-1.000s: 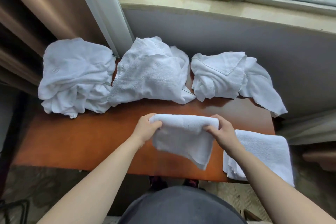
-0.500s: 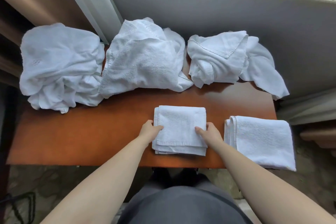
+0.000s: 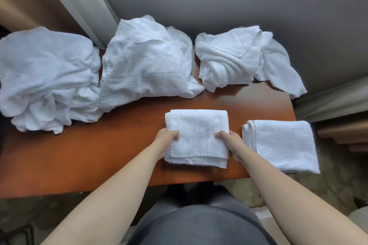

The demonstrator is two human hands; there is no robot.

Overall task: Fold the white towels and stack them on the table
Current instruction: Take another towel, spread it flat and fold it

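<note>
Folded towel (image 3: pixel 198 135) held at frame centre.
My left hand (image 3: pixel 166 141) and right hand (image 3: pixel 229 141) each grip a side edge; second folded towel (image 3: pixel 282 143) lies just right.

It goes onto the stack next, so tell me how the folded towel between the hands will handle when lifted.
The folded towel is soft terry, so it will probably sag wherever unsupported. Its loose layered edges at the near side may slip apart. The left hand and right hand grip opposite sides, which should keep it together.
</note>
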